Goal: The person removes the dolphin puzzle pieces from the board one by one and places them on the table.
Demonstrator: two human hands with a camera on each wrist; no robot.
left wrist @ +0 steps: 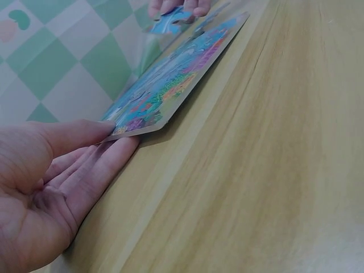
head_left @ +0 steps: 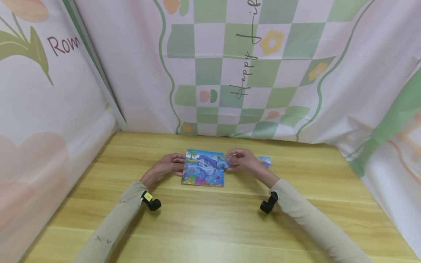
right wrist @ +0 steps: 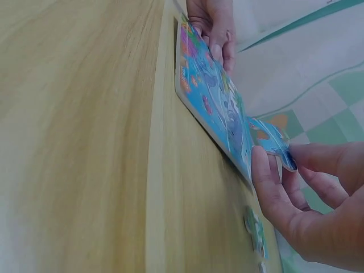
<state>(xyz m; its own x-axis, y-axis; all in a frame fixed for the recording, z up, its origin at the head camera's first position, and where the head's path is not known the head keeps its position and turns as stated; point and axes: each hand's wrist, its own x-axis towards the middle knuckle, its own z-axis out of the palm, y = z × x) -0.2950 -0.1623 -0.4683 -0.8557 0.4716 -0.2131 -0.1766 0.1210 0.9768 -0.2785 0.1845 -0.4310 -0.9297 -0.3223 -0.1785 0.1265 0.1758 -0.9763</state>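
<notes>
A jigsaw puzzle board (head_left: 201, 177) with a dolphin and sea scene is in the middle of the head view. My left hand (head_left: 166, 165) pinches its left edge, thumb on top and fingers underneath, as the left wrist view shows; the board (left wrist: 165, 94) is slightly raised off the table there. Between thumb and fingers, my right hand (head_left: 243, 160) holds a blue puzzle piece (right wrist: 273, 139) above the board's right side. In the right wrist view this piece overlaps the board's far edge; whether they touch, I cannot tell.
Loose puzzle pieces (head_left: 264, 160) lie on the wooden table (head_left: 210, 223) to the right, partly hidden behind my right hand. A checkered curtain (head_left: 240, 73) hangs at the table's back edge, and another printed cloth (head_left: 49, 109) hangs at the left.
</notes>
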